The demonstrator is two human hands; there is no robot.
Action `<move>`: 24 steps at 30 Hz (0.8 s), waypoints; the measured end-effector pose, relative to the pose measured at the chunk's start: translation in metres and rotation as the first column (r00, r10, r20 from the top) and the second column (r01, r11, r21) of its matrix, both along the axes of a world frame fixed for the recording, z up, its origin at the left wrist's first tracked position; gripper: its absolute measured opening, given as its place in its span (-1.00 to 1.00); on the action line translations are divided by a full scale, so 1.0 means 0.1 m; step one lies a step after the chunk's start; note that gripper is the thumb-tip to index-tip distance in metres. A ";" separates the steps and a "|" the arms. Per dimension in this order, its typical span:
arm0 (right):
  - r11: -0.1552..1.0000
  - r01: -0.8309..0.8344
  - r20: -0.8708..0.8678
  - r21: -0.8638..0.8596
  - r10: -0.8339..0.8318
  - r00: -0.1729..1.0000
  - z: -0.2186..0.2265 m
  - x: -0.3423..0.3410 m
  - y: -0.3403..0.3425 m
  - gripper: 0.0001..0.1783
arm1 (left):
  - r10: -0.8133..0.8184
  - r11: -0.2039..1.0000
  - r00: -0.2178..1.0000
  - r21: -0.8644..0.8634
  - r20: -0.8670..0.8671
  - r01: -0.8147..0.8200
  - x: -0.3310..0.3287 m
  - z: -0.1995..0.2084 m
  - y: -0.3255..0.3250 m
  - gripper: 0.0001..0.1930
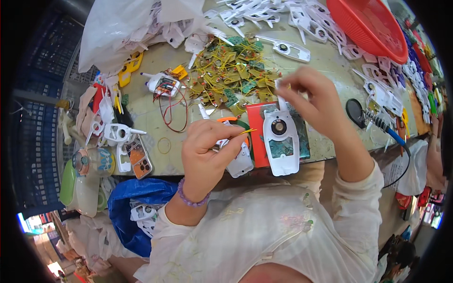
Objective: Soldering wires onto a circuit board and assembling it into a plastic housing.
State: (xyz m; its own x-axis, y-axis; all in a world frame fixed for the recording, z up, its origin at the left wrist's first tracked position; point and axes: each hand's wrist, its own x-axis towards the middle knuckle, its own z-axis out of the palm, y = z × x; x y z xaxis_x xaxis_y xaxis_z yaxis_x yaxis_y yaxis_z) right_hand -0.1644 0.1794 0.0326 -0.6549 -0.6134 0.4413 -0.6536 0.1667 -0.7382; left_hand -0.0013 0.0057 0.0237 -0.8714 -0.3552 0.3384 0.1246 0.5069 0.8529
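My left hand (207,146), with a purple bead bracelet at its wrist, pinches thin yellow wires (248,131) between thumb and fingertips. Below those fingers lies a white plastic casing (241,162), partly hidden by the hand. Just to its right, a white handheld shell (284,162) with a round black part near its top rests on a red and dark flat piece (256,141). My right hand (314,96) is over the narrow top end of this shell. Its fingers are curled together, slightly blurred, and what they hold is too unclear to name.
A heap of small circuit boards with yellow wires (231,70) covers the middle of the table. White shells (306,21) and a red basket (370,28) are at the far right. A soldering iron (377,121) stands right. A battery unit (163,86) trails wires. A blue bag (125,203) hangs left.
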 end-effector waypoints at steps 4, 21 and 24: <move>0.984 -0.180 0.160 0.009 0.177 0.971 0.16 0.44 0.10 -0.89 | -0.028 0.997 0.999 -0.075 -0.044 0.025 -0.03 0.03 0.04 -0.87; 0.743 0.546 0.361 -0.387 -0.423 0.831 -0.26 0.57 0.80 -0.84 | -0.155 0.977 0.988 -0.147 0.005 0.154 -0.31 -0.07 0.06 -0.89; 0.629 0.715 0.466 -0.305 -0.557 0.688 -0.63 0.61 1.33 -0.86 | -0.271 0.936 0.958 -0.207 0.088 0.284 -0.43 -0.09 0.09 -0.91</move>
State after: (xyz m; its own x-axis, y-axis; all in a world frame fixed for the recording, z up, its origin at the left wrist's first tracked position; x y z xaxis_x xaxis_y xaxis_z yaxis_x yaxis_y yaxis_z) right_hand -0.1033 0.3128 -0.0307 -0.9435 0.2187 0.2488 -0.2397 0.0678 -0.9685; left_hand -0.0442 0.0148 0.0149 -0.9449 -0.0206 0.3267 0.2411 0.6310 0.7374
